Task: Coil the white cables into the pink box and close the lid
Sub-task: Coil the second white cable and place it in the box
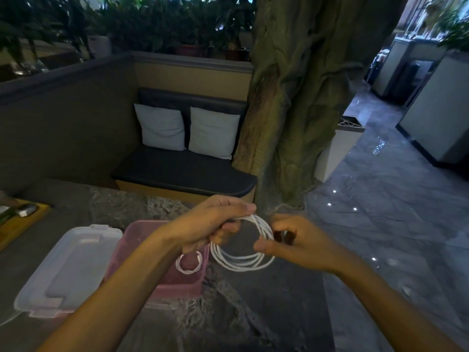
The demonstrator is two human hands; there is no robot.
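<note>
A white cable [241, 262] hangs in a round coil of several loops between both hands, just right of the pink box [175, 285]. My left hand [215, 224] grips the coil at its top left. My right hand [294, 242] pinches its right side between thumb and fingers. Inside the pink box lies a smaller coiled white cable [189, 262]; my left forearm hides part of the box. The clear lid [68, 268] with pink clips lies flat on the table to the left of the box.
The dark stone table [253, 313] ends at the right, with tiled floor beyond. A yellow wooden tray [22, 224] with small items sits at far left. A thin white cord [10, 318] trails under the lid's near corner. A bench with two cushions and a tree trunk stand behind.
</note>
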